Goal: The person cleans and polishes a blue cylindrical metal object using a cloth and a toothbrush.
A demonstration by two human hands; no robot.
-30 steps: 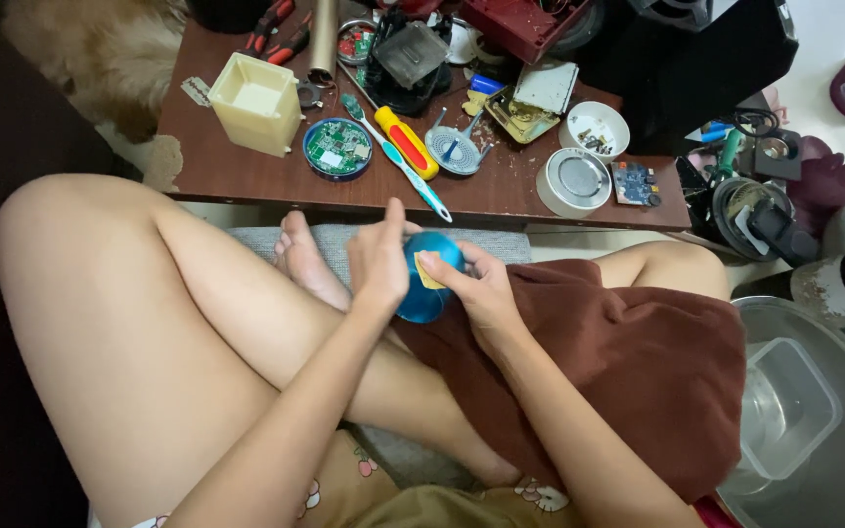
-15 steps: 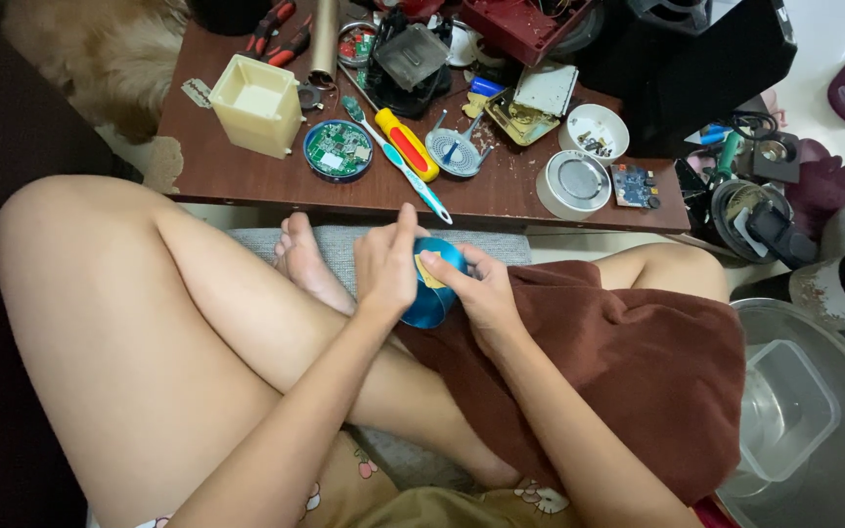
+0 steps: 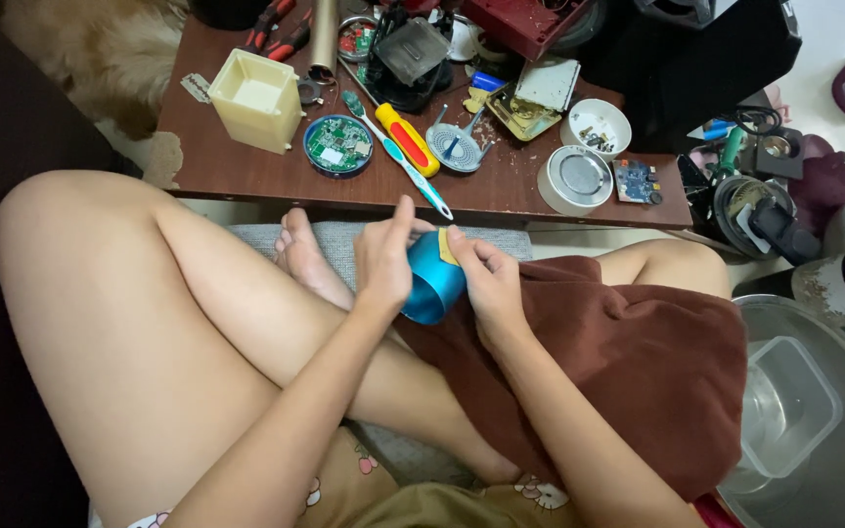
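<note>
While hands (image 3: 432,269) grip, blue cylinder (image 3: 430,282) tilts lower-left

The blue cylinder (image 3: 432,279) now lies tilted, its smooth side and lower rim showing, where earlier its rounded end faced up. The left hand (image 3: 385,256) has lifted its forefinger straight up. The right hand (image 3: 484,279) pinches the yellow patch (image 3: 447,247) at the cylinder's upper edge.
</note>
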